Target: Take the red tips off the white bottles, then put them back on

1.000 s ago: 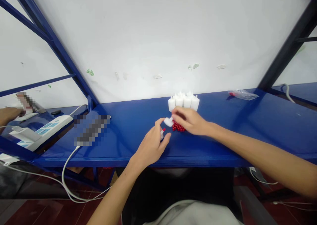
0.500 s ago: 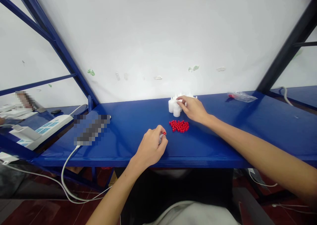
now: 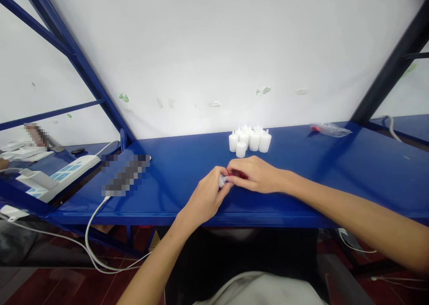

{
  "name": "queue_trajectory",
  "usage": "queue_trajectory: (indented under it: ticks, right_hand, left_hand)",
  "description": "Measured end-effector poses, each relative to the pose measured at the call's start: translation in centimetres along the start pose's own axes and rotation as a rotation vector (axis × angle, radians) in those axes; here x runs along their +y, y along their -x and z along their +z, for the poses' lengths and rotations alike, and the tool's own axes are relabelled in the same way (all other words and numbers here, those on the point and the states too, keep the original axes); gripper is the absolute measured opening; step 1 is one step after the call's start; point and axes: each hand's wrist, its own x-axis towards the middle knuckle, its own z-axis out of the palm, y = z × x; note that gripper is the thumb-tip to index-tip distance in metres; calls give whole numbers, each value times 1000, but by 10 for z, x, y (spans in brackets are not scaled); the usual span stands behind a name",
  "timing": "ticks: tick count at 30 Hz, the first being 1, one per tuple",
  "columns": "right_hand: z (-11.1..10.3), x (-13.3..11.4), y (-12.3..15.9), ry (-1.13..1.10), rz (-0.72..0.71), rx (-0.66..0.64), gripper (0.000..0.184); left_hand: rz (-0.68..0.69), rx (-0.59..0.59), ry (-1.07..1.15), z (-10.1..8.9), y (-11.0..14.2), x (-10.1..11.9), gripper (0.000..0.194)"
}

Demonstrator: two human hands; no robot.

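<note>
My left hand (image 3: 210,192) is closed around a small white dropper bottle (image 3: 221,180), whose narrow tip points right. At that tip, my right hand (image 3: 256,174) pinches a small red cap (image 3: 229,178) between thumb and fingertips, so the two hands meet. Several loose red caps (image 3: 240,174) lie on the table beneath my right hand, mostly covered by it. Behind the hands stands an upright group of white dropper bottles (image 3: 254,141) with thin nozzles. In front of them is one shorter-looking white bottle (image 3: 240,150) with no nozzle visible.
The blue table (image 3: 187,153) runs up to a white wall. A clear plastic bag (image 3: 330,129) with something red inside lies at the back right. On the left are a blurred dark device (image 3: 125,177) with a white cable (image 3: 87,233), and a power strip (image 3: 72,173).
My right hand has left the white bottles and come down and left to the tip of the bottle in my left hand, covering the red caps. My left hand has barely moved.
</note>
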Motion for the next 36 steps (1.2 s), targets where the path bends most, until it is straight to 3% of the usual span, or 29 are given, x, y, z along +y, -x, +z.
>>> queue_trajectory:
  ticks: [5, 11, 17, 20, 27, 30, 33, 36]
  right_hand:
    - [3, -9, 1, -42, -20, -68, 29]
    - [7, -6, -3, -276, 4, -40, 37]
    - [6, -9, -6, -527, 95, -62, 42]
    - [6, -11, -6, -531, 93, -73, 44]
    - [9, -14, -3, -426, 35, 4, 42]
    - [-6, -4, 4, -562, 55, 230, 44]
    - [-31, 13, 9, -575, 18, 434, 42]
    - [-47, 30, 7, -321, 86, 254, 36]
  left_hand:
    - [59, -8, -21, 0, 1, -2, 17]
    - [157, 60, -226, 3, 0, -1, 19]
    - [160, 118, -345, 5, 1, 2, 19]
    - [134, 139, -371, 4, 1, 3, 18]
    - [64, 37, 59, -5, 1, 3, 18]
    - [-107, 39, 294, -14, 0, -8, 21]
    - [-214, 178, 549, -25, -5, -21, 20]
    - [-149, 292, 638, -34, -24, -26, 19]
